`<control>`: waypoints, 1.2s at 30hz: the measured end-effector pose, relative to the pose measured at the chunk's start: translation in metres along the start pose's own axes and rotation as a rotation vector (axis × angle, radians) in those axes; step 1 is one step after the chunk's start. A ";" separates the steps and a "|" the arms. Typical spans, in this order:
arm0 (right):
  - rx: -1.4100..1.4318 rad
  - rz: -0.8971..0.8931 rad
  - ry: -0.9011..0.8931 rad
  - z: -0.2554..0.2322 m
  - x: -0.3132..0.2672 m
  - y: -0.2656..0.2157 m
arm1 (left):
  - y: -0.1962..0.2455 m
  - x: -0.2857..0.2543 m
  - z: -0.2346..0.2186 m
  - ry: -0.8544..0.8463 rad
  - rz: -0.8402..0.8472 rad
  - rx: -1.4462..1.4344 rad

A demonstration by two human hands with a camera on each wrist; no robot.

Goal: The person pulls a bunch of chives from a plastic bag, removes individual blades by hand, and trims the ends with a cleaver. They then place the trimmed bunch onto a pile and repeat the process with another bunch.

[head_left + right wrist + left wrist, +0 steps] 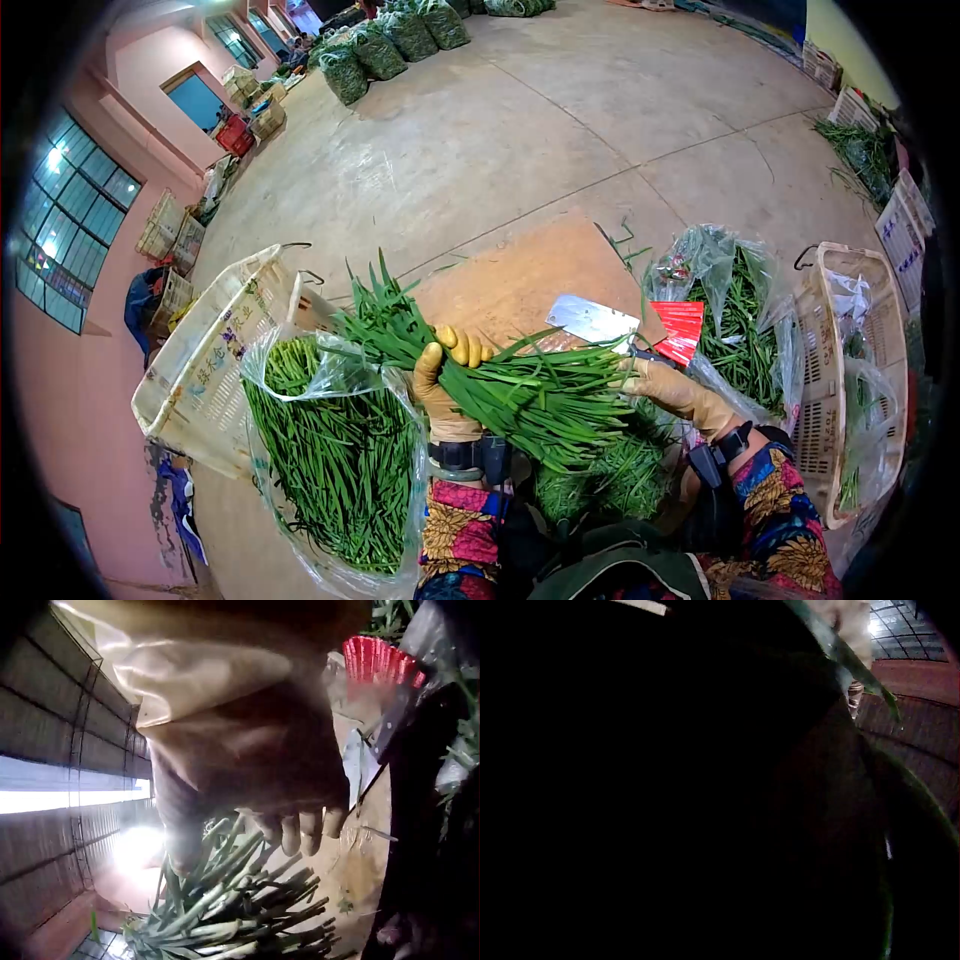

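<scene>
A long bunch of green stalks (540, 405) lies across both gloved hands in the head view. My left hand (445, 385) grips its leafy part, with leaves fanning out beyond the fingers. At the stem ends, my right hand (680, 392) holds the bunch between thumb and fingers. The right wrist view shows the gloved right hand (247, 765) above the cut stems (225, 922), its fingertips bent against them. A metal blade (592, 319) rests on the brown board (500, 290) behind the bunch. The left wrist view is mostly dark, with a leaf (847, 656) across it.
An open bag of green stalks (340, 460) stands at left beside a white crate (210, 355). On the right are another bag (740, 340), red strips (680, 330) and a crate (815, 400). Loose greens (610, 480) lie below the bunch. Full sacks (405, 38) stand far back.
</scene>
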State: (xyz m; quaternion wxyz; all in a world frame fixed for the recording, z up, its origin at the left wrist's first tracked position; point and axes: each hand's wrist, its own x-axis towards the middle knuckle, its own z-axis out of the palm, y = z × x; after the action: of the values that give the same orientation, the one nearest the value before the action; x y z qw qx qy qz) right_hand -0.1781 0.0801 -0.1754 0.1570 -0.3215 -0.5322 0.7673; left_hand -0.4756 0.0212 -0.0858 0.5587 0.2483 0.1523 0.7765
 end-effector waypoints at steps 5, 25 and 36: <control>0.396 0.017 0.148 0.008 0.002 0.018 | -0.007 -0.001 0.008 0.045 0.001 0.055; 0.757 -0.041 -0.112 0.028 -0.010 -0.009 | -0.002 0.001 -0.002 -0.020 0.029 -0.042; 0.409 -0.044 0.107 0.024 -0.002 0.004 | -0.001 0.000 0.001 -0.012 0.035 0.024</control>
State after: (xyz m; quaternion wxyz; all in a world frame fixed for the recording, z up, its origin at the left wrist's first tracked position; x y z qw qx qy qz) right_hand -0.1923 0.0607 -0.1728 0.2638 -0.3116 -0.3633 0.8375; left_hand -0.4743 0.0218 -0.0858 0.5430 0.2625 0.1537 0.7827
